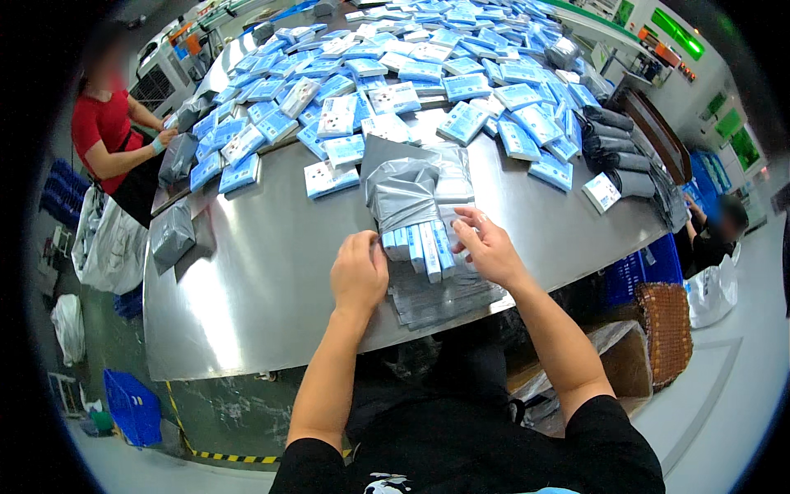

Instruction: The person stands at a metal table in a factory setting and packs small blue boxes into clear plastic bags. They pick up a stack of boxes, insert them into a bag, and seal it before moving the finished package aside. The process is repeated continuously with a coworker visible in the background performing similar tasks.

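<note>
- left hand: at the near left edge of the grey bag; fingers curled, whether clamped on it cannot be told.
- right hand: just right of the grey bag; thumb and fingers apart, nothing seen between them.
- row of boxes: blue and white, side by side in the mouth of the grey bag, near ends sticking out.
- progress, as judged: bagging partly done; the ends remain uncovered and the mouth unclosed. far more is left in the heap of boxes, beyond the grey bag.
- flat bags: stacked under and nearer than the grey bag.
- wrapped bundle: well left of the grey bag, on the metal table.
- dark bundles: right of the grey bag, a loose box beside them.
- co-worker in red: far left of the grey bag.
- obstruction: heap crowds the far side; near side looks free.
</note>
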`<state>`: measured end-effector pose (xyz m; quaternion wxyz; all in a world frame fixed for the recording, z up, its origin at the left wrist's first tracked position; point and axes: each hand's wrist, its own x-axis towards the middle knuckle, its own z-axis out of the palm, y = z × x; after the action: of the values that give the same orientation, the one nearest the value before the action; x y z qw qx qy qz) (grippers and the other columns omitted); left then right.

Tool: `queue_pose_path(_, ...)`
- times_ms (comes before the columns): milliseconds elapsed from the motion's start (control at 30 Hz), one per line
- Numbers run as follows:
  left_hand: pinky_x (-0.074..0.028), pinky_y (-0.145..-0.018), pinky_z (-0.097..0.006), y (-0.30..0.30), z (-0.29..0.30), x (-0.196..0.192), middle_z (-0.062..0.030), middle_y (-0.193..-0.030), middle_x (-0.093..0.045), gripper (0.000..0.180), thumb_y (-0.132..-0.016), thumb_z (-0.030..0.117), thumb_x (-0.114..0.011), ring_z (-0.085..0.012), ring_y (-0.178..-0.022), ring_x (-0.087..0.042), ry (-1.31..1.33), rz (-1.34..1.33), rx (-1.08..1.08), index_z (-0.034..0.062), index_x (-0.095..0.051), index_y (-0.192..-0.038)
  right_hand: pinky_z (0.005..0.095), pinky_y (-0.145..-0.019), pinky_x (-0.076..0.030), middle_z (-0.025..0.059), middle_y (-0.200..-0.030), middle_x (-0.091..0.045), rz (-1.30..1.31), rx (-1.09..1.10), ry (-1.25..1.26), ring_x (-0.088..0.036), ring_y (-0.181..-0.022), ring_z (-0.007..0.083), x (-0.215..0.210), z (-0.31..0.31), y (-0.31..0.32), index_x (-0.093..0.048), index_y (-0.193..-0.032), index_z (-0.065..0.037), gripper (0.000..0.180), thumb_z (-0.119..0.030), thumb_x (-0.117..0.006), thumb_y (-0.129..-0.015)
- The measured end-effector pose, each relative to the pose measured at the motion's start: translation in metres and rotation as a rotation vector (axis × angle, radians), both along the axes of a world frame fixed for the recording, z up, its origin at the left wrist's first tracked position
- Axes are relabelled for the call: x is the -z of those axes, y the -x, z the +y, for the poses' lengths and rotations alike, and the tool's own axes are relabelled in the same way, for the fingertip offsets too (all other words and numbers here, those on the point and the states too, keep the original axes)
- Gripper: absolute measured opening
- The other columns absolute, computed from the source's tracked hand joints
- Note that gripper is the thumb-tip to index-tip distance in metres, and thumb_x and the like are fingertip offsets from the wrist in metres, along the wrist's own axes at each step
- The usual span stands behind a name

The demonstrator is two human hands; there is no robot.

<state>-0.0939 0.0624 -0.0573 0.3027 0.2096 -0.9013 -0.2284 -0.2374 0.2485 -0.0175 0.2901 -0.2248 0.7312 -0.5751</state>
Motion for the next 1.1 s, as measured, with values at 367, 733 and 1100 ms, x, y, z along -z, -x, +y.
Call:
queue_pose_path(367, -0.034, -0.107, -0.049, 0.031, 0.04, -0.034, -0.014, -0.132, -0.054, 0.054, -0.08, 0.042, -0.074, -0.0331, -0.126, -0.048, 0.499, -0.028, 0.38, 0.0134, -0.062, -0.124, 0.0485, -0.074, -0.052, 0.02, -0.087, -0.065, 0.813, -0.225, -0.387, -0.064, -0.082, 0.0397, 0.041, 0.006, 0.008, -0.06, -0.09, -0.001, 0.017, -0.018, -0.057, -0.09)
queue_pose_path(733, -0.037, -0.103, -0.047, 0.088, 0.019, -0.011, -0.0133, -0.133, -0.05, 0.093, -0.062, 0.052, -0.084, -0.0344, -0.119, -0.049, 0.371, 0.174, -0.109, 0.0077, -0.047, -0.134, 0.0475, -0.074, -0.051, 0.0189, -0.088, -0.064, 0.737, -0.246, -0.305, -0.064, -0.083, 0.0392, 0.044, 0.013, 0.005, -0.06, -0.091, -0.003, 0.015, -0.018, -0.056, -0.092)
queue_pose_path(1100, -0.052, -0.078, -0.041, 0.018, -0.001, 0.007, -0.0168, -0.091, -0.07, 0.022, -0.083, 0.015, -0.07, -0.0331, -0.086, -0.068, -0.286, -0.271, 0.056, 0.0027, -0.066, -0.101, 0.037, -0.066, -0.052, 0.0087, -0.082, -0.065, 1.204, -0.107, -0.022, -0.065, -0.076, 0.0261, 0.027, -0.025, -0.033, -0.06, -0.085, -0.008, 0.018, -0.025, -0.066, -0.087)
